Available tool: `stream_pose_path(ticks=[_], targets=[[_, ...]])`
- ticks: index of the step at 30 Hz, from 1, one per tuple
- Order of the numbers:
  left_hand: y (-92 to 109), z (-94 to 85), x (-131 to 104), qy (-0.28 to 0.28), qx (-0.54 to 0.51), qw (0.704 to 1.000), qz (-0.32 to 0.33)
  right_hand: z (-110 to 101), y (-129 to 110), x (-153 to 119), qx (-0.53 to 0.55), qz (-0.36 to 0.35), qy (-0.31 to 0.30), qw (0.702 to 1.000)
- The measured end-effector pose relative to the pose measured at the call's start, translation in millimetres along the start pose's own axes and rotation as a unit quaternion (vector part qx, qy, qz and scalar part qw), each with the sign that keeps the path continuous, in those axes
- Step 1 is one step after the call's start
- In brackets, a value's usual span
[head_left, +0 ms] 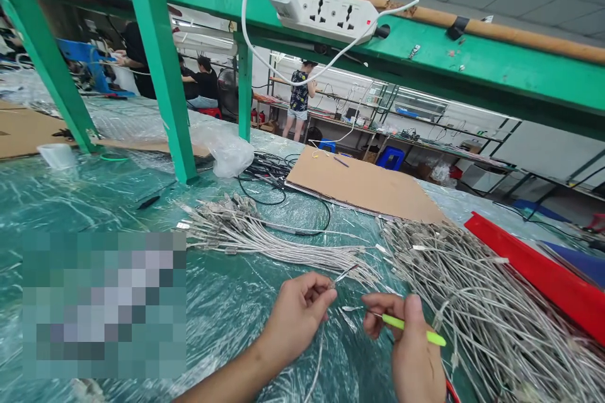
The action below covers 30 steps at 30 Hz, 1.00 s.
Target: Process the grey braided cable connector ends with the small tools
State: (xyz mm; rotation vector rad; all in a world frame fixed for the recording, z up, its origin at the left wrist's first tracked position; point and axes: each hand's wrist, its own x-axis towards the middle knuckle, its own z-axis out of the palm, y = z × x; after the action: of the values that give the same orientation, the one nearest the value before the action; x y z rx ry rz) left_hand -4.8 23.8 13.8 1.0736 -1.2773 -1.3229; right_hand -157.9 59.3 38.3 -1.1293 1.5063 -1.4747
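My left hand (305,302) is closed in a pinch on the end of a grey cable (318,362). Silvery strands or a tip stick out past the fingertips, and the rest of the cable hangs down toward the bottom edge. My right hand (411,340) grips a thin metal-shafted tool (413,330) with a yellow-green handle, its tip pointing left toward my left fingers. Beyond both hands lies a bundle of grey cables (283,245), side by side. A larger heap of grey cables (510,315) with connectors spreads at the right.
Green plastic sheeting (227,327) covers the table. Cardboard (363,182) and black cables (269,167) lie further back. A red tray edge (534,271) borders the heap. Green posts (158,63) and a beam carry a power strip (326,12). People sit and stand behind; the lower left is pixelated.
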Motion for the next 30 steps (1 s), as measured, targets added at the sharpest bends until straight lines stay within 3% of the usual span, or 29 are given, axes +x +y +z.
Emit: stream_pose_path(ticks=[5,23,30], targets=[[1.9,0.3,0.3,-0.005,-0.011,1.000,-0.004,7.2,-5.9,-3.4,-0.027,-0.072,-0.036,0.996],[-4.3,1.9,-2.9,-0.034,0.042,0.998,0.018,11.5,-3.6,-4.5,-0.056,-0.109,-0.056,0.991],[-2.8,2.0,-2.5,-0.024,0.050,0.998,0.028,10.5,-3.3,-5.4,-0.056,-0.106,-0.035,0.992]])
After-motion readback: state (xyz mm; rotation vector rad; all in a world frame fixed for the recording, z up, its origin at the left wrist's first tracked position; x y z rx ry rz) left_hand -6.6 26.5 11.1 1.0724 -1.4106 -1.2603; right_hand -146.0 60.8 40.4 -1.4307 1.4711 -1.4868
